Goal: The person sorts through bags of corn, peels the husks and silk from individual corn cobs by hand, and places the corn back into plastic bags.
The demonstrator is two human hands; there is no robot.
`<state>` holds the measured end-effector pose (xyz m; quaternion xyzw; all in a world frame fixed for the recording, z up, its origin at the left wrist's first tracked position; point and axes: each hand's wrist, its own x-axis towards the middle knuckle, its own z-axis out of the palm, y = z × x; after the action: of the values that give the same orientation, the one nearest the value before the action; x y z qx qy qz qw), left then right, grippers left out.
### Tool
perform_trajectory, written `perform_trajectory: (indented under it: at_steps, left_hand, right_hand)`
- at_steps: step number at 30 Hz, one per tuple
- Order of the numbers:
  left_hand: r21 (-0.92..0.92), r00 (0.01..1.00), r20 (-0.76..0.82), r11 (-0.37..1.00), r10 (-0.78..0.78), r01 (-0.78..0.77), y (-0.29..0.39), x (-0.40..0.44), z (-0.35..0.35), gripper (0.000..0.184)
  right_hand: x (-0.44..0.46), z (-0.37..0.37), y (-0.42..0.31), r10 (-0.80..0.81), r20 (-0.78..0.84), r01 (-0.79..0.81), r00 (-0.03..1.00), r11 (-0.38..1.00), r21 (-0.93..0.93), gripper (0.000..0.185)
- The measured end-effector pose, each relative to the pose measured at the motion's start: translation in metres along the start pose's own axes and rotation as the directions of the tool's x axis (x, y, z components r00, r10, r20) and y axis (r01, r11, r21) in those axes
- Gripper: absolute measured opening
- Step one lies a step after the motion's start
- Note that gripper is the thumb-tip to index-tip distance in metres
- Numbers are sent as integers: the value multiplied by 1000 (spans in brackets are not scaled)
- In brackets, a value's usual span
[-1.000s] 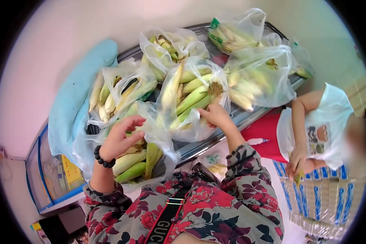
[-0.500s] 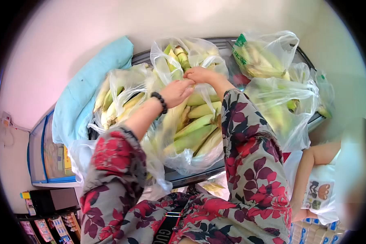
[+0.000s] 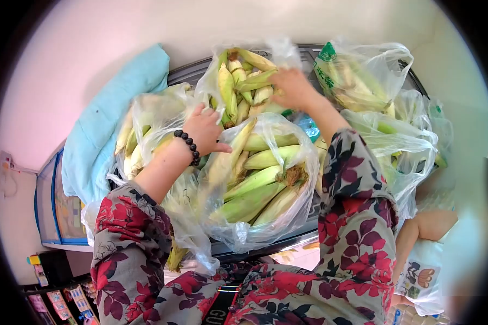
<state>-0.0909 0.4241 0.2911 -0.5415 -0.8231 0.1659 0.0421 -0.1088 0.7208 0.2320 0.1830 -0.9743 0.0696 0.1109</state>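
Observation:
Several ears of corn (image 3: 228,89) in green and pale husks lie in an opened plastic bag at the back middle. My right hand (image 3: 296,91) is at that bag's right side, slightly blurred; its fingertips are by the corn, and whether they pinch the plastic is unclear. My left hand (image 3: 203,130), with a black bead bracelet (image 3: 188,145), has its fingers spread at the bag's lower left. Nearer to me, a clear bag (image 3: 271,230) holds more husked ears (image 3: 255,195), its mouth open. Another corn bag (image 3: 152,116) sits left of my left hand.
More corn bags (image 3: 358,81) stand on the right of the dark counter (image 3: 187,73). A light-blue cloth (image 3: 108,119) lies along the left edge. Another person (image 3: 425,244) is at the lower right. A blue-framed case (image 3: 51,200) and shelves (image 3: 65,303) are at the left.
My hands have moved apart from where they met over the back bag. That bag's mouth is now wider, showing more corn. My right hand went right, my left hand left and down.

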Motion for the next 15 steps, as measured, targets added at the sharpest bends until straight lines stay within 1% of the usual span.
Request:
perform_trajectory:
  at_steps: [1,3,4,5,6,7,8,10,11,12,13,14,15]
  left_hand:
    - [-33,996,-14,995,91,-92,0,6,-2,64]
    - [-240,997,38,969,66,-55,3,17,4,68]
    - [-339,996,63,940,59,-34,2,20,8,71]
    - [-277,979,198,961,50,7,1,22,11,76]
    - [-205,962,272,976,-11,69,5,21,6,76]
    - [-128,937,341,984,-75,126,10,20,-7,76]
    - [-46,904,403,983,-142,176,13,19,-16,76]
    - [-31,884,432,976,-180,214,13,16,-18,77]
    - [-21,875,441,972,-201,233,12,15,-18,77]
    - [-10,884,429,977,-186,211,12,14,-18,78]
    - [3,892,417,982,-172,188,12,13,-18,78]
    - [15,900,407,986,-159,167,13,12,-18,79]
    - [4,898,409,984,-165,179,13,12,-18,80]
  right_hand:
    - [-5,5,-7,-30,85,21,996,994,109,44]
    - [-13,17,-19,-113,244,28,963,944,330,42]
    - [-14,18,-17,-60,322,-49,945,946,320,41]
    - [-17,18,-12,-6,400,-126,917,944,303,39]
    - [-19,16,-8,51,474,-205,879,938,279,38]
    - [-16,5,-5,85,567,-191,819,973,131,32]
    - [-13,-6,-7,165,641,-322,749,937,134,33]
    - [-10,-22,-10,294,769,-565,568,819,104,33]
    - [-14,-25,-10,264,636,-528,725,805,269,35]
    - [-12,-6,2,258,392,-406,883,840,360,35]
    - [-6,26,22,234,112,-259,966,874,411,36]
    - [3,44,37,190,-176,-102,966,902,419,36]
    - [12,43,41,276,-305,-148,912,912,381,36]
